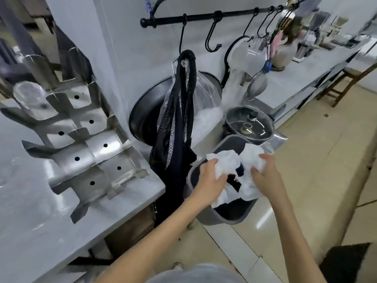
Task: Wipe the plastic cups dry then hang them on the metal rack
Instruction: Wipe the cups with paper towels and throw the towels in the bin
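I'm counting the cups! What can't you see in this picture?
All in the head view:
1. Inside of the grey bin: hidden by white paper, left hand and right hand.
2. Far counter things: too small, blurred.
3. Clear cup on metal rack: blurred, wet or dry unclear.

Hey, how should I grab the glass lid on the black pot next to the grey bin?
Pinch the small black knob at the centre of the round glass lid, coming from straight above. The lid lies flat with its rim low, so only the knob stands proud.
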